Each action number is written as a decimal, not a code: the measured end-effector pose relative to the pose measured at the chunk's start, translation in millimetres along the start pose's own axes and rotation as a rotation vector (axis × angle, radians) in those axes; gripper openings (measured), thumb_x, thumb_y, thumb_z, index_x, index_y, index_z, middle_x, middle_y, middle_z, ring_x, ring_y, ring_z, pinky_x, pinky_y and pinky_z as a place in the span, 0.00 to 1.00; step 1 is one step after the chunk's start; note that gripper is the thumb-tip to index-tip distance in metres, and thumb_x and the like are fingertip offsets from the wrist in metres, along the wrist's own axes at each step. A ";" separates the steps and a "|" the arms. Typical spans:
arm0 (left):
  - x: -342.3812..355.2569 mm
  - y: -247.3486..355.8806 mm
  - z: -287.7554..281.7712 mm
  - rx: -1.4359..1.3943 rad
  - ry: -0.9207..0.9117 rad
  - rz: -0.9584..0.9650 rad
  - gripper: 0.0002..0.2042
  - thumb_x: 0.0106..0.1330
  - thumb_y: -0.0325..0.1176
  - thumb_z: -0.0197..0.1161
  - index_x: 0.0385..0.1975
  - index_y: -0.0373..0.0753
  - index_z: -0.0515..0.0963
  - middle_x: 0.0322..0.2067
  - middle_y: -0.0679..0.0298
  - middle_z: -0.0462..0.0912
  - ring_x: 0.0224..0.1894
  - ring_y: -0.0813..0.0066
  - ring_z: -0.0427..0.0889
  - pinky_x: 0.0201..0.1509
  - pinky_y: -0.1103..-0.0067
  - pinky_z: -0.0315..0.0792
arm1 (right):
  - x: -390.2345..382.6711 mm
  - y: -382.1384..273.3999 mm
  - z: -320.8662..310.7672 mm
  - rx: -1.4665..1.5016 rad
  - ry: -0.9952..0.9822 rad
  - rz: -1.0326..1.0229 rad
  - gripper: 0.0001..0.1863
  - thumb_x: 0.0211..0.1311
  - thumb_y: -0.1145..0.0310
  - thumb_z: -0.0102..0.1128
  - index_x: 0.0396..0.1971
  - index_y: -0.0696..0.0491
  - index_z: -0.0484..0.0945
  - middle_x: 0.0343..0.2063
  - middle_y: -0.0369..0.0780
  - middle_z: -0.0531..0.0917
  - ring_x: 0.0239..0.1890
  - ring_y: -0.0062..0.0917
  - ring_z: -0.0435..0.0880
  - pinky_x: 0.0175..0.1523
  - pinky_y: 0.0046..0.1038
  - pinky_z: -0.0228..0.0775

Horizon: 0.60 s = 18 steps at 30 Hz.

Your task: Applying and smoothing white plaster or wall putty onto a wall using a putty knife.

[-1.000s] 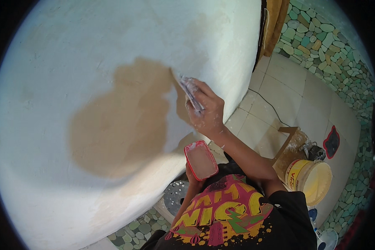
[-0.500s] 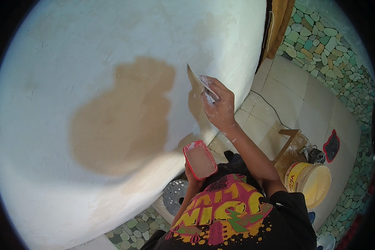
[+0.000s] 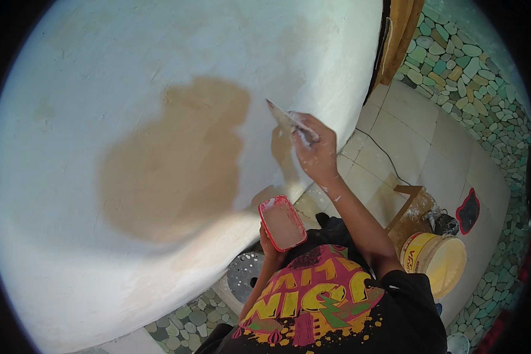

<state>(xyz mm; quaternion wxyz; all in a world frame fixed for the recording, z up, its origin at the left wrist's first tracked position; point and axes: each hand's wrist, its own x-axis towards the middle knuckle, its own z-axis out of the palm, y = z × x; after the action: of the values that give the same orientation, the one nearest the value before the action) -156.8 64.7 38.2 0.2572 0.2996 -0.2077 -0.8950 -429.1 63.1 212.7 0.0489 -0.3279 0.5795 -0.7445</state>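
My right hand [image 3: 316, 147] grips a putty knife [image 3: 280, 117] with a broad thin blade and white smears, held over the curved white wall surface [image 3: 71, 118]; whether the blade touches it I cannot tell. The knife casts a shadow beside it. My left hand [image 3: 270, 246] holds a red rectangular tub [image 3: 282, 222] of pale, smooth paste below it, near my dark shirt. White flecks mark my right hand and forearm.
At the right are a tiled floor [image 3: 404, 141] with a cable, a pebble border [image 3: 454, 59], a wooden stand [image 3: 410, 215], a yellow-white bucket [image 3: 442, 262] and a dark red-edged piece [image 3: 468, 209]. A spotted dark disc [image 3: 242, 277] lies below the wall, wooden boards [image 3: 398, 35] at its far edge.
My right hand has moved rightward along the white surface with the putty knife, turning its blade. The red tub in my left hand has shifted slightly up and left.
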 end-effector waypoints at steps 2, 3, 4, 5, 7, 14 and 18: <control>1.2 1.1 2.9 0.039 0.006 -0.008 0.31 0.77 0.56 0.42 0.72 0.43 0.62 0.67 0.58 0.72 0.67 0.58 0.73 0.70 0.57 0.69 | 11.8 5.4 -4.1 0.100 0.063 0.050 0.17 0.57 0.82 0.61 0.49 0.64 0.82 0.48 0.49 0.84 0.49 0.35 0.87 0.54 0.27 0.78; -0.4 0.8 4.6 0.036 -0.021 0.016 0.31 0.77 0.56 0.42 0.72 0.43 0.62 0.67 0.58 0.72 0.67 0.58 0.73 0.70 0.57 0.69 | 21.9 8.1 -8.3 0.058 0.127 0.025 0.17 0.56 0.81 0.62 0.48 0.63 0.82 0.47 0.49 0.84 0.48 0.37 0.86 0.54 0.28 0.79; -1.3 -0.6 4.9 0.031 -0.048 0.044 0.31 0.77 0.56 0.42 0.72 0.43 0.62 0.67 0.58 0.72 0.67 0.58 0.73 0.70 0.58 0.69 | 29.4 6.1 -10.0 0.016 0.188 -0.002 0.18 0.55 0.81 0.63 0.47 0.62 0.83 0.47 0.49 0.84 0.47 0.39 0.86 0.53 0.29 0.79; -1.1 -2.0 0.7 0.028 -0.050 0.049 0.31 0.77 0.56 0.42 0.72 0.43 0.62 0.67 0.58 0.72 0.67 0.58 0.73 0.70 0.58 0.69 | 28.5 2.5 -6.5 0.017 0.184 -0.007 0.18 0.55 0.81 0.63 0.47 0.62 0.83 0.47 0.49 0.84 0.47 0.39 0.86 0.53 0.29 0.79; 0.9 -3.4 -9.2 -0.008 -0.016 0.092 0.30 0.78 0.56 0.41 0.72 0.43 0.62 0.66 0.58 0.72 0.66 0.58 0.74 0.69 0.58 0.69 | 14.7 -8.2 8.9 -0.289 0.134 -0.216 0.17 0.55 0.85 0.60 0.47 0.64 0.82 0.45 0.47 0.85 0.47 0.31 0.86 0.53 0.25 0.75; 0.1 -3.0 5.1 0.037 -0.025 0.123 0.29 0.78 0.55 0.41 0.71 0.43 0.63 0.66 0.58 0.72 0.66 0.58 0.73 0.69 0.58 0.69 | -16.2 -16.6 16.9 -0.050 -0.026 -0.058 0.17 0.56 0.86 0.58 0.47 0.66 0.81 0.48 0.48 0.83 0.50 0.30 0.85 0.54 0.26 0.77; 2.0 -9.8 2.2 -0.019 0.002 0.088 0.28 0.78 0.53 0.41 0.71 0.43 0.64 0.66 0.59 0.72 0.66 0.58 0.73 0.70 0.58 0.69 | -8.8 -13.9 15.8 -0.094 0.033 -0.089 0.17 0.57 0.87 0.58 0.47 0.66 0.81 0.48 0.47 0.83 0.49 0.30 0.85 0.54 0.26 0.77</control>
<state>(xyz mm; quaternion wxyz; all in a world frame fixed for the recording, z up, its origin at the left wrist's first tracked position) -162.9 71.7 33.8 0.2995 0.2883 -0.2120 -0.8844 -409.4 58.5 223.1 -0.0091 -0.3430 0.5995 -0.7230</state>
